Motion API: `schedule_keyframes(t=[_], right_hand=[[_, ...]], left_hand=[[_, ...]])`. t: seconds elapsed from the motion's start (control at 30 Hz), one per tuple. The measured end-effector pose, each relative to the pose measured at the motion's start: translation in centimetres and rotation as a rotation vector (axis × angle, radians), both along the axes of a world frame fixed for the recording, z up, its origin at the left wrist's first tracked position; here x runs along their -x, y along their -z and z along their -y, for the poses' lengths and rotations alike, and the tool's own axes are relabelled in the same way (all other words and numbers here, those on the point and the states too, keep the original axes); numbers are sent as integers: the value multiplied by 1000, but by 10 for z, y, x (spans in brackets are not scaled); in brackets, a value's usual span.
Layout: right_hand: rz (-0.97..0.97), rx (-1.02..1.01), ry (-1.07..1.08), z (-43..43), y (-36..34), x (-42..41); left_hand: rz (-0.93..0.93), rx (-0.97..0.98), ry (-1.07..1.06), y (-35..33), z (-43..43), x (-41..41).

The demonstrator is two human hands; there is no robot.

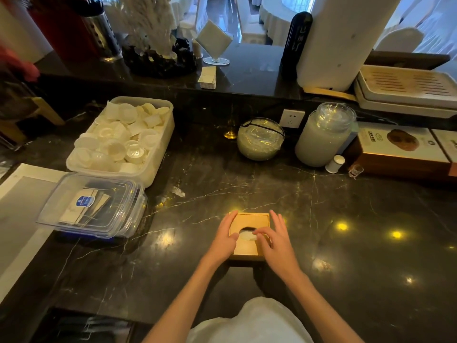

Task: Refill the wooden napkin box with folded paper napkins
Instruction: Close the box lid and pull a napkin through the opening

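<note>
Work surface: a dark marble counter (247, 184) with pale veining and bright light reflections at the right. Resting directly on it: a wooden napkin box (249, 222) at the near centre; a clear lidded plastic container (94, 206) at the left, holding cards or packets; behind that, a white tub (123, 134) filled with small white cups; a round glass bowl (259, 139) near the back wall; a tall lidded glass jar (324, 134) just beside it; a small white bottle (335, 164) at the jar's foot; printed cartons (400, 149) at the far right.
</note>
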State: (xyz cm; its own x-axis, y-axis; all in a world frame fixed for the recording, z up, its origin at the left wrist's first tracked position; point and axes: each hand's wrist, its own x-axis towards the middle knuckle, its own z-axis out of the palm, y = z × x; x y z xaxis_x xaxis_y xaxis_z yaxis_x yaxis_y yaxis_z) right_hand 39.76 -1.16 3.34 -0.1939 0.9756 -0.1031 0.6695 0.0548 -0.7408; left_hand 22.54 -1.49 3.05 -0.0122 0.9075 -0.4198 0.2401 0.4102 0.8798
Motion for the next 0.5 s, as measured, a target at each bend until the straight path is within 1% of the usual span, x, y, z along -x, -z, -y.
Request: schedule_keyframes(t=[0.07,0.13,0.4,0.5], right_hand=[[224,-108,-104,-9,0,9],[372,-143,-168,-14,0,20],[677,-69,-295,-23,-6,42],[737,-65,-310,-25,-11,44]], left_hand=[[-27,35,30,1,-8,2],[-24,34,38,3,-8,6],[31,-3,-74,6,4,-1],[41,-5,-78,7,6,-1]])
